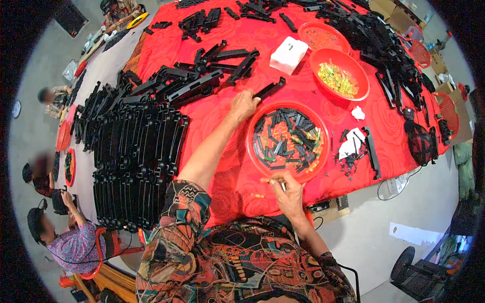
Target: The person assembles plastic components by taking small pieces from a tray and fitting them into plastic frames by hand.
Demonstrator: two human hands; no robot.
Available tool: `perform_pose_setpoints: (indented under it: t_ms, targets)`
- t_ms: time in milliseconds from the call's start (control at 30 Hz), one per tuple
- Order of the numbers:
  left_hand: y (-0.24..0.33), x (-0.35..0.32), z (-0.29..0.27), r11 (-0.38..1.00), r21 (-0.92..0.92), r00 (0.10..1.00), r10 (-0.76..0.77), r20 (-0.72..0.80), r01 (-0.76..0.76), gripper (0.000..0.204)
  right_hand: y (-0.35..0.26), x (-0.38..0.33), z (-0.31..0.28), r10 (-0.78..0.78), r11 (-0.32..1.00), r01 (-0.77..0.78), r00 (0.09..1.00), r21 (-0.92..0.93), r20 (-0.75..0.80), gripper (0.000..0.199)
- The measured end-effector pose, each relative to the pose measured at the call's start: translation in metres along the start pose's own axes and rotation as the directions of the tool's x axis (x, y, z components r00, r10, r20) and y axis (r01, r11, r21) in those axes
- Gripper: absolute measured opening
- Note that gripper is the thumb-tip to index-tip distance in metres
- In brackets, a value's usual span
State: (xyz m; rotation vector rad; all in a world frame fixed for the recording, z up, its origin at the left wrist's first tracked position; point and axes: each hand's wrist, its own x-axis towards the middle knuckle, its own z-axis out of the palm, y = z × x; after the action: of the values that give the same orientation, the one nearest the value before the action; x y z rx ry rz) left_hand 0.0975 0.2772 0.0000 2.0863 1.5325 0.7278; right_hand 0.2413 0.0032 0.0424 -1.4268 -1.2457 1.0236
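Note:
My left hand (243, 105) reaches out over the red tablecloth (217, 121) and grips the near end of a long black plastic strip (270, 88). My right hand (289, 194) stays close to my body at the near rim of a red round tray (252, 151) filled with several small black and green parts. Its fingers pinch a small thin part (275, 181). A stack of black plastic frames (136, 151) lies to the left of my left arm.
Two more red trays (339, 76) with small green and yellow pieces sit further right, beside a white box (288, 54). Black frames pile up at the far right (384, 45). Other people sit at the left (70, 237). Red baskets (447, 113) stand by the right edge.

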Motion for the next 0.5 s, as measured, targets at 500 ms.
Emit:
perform_pose_setpoints:
  t_ms: [500]
  targets:
    - [-0.019,-0.239,-0.096,0.693,-0.62,0.924,-0.194,0.329,0.366,0.027,-0.002,0.011,0.021,-0.105,0.982,0.097,0.994,0.161,0.04,0.005]
